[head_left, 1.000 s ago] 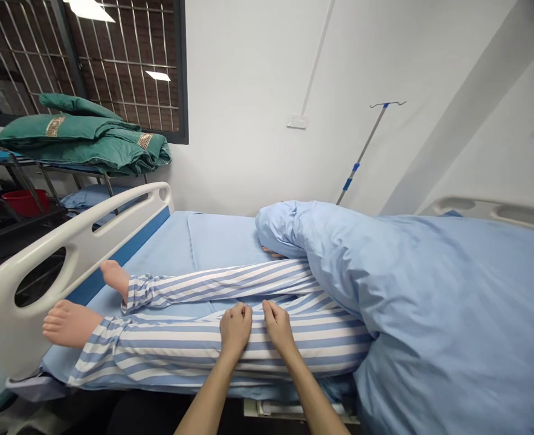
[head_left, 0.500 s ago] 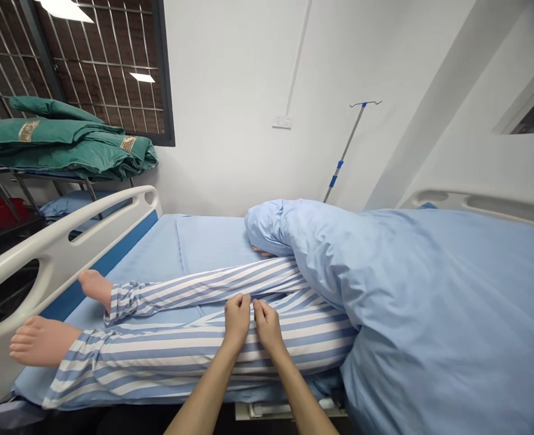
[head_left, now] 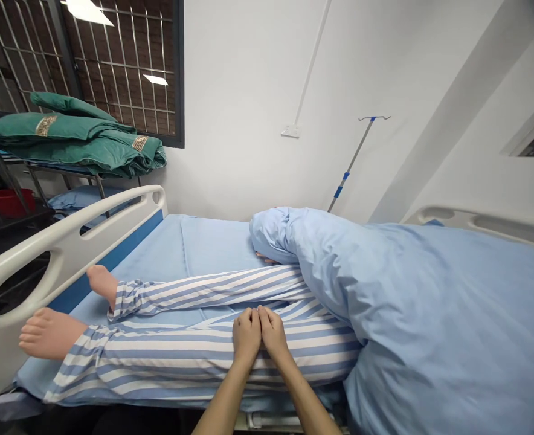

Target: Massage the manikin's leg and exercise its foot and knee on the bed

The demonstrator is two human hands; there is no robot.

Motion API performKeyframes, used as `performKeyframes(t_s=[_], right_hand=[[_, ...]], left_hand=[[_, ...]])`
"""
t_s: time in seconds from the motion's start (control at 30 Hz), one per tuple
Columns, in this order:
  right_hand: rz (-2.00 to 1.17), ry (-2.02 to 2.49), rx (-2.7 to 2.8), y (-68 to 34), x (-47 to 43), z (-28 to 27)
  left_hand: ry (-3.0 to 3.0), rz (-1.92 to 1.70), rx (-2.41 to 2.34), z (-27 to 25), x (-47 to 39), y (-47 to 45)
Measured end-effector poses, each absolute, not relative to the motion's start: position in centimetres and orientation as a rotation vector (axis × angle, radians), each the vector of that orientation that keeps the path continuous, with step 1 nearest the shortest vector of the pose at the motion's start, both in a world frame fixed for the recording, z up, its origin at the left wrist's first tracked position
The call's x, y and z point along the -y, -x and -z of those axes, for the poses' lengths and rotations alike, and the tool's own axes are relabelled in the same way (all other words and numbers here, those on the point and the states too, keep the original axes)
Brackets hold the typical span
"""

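Observation:
Side by side over the near leg of the blue-and-white striped trousers (head_left: pixel 167 350), my left hand (head_left: pixel 247 334) and my right hand (head_left: pixel 273 332) are both closed, knuckles up. Their thumb sides meet. No object shows in either, though the fingertips are turned under and hidden. The trousers are on a figure lying on the bed, which looks like a mannequin, its legs straight and slightly apart. Its bare near foot (head_left: pixel 49 333) and far foot (head_left: pixel 102 284) point left. A light blue quilt (head_left: pixel 385 290), folded back, covers the upper body to the right of my hands.
A white bed end board (head_left: pixel 63 244) stands beyond the feet, and another board (head_left: pixel 488 226) at the far right. An IV pole (head_left: pixel 356 154) rises behind the bed. Green folded bedding (head_left: pixel 77 142) lies on a rack at left, with a red bucket (head_left: pixel 8 203) below.
My two hands have come together, closing the small gap between them. The camera view has shifted slightly. The quilt and the legs lie as before.

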State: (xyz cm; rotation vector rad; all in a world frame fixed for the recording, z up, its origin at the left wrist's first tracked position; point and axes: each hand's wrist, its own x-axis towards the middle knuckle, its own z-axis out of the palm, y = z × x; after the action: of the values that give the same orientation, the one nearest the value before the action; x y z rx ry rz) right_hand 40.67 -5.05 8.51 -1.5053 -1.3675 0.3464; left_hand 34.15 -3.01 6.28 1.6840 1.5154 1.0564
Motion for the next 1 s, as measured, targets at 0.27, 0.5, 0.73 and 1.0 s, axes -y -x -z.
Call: performKeyframes(t_s=[0.27, 0.5, 0.73, 1.0], right_hand=[[-0.377, 1.456, 1.332, -43.5, 5.6, -9.9], [-0.4, 1.484, 1.274, -44.8, 6.2, -7.5], [-0.34, 1.459, 1.295, -45.0, 6.1, -6.7], [-0.375, 1.404, 1.26, -45.2, 6.2, -6.9]], left_hand=[[-1.771, -1.04, -1.53, -6.4, 3.3, -34.4], [-1.812, -1.018, -1.516, -6.5, 3.3, -34.4], [-1.826, -1.001, -1.447, -6.8, 3.3, -34.2], [-1.556, -1.162, -1.162, -10.7, 3.6, -36.7]])
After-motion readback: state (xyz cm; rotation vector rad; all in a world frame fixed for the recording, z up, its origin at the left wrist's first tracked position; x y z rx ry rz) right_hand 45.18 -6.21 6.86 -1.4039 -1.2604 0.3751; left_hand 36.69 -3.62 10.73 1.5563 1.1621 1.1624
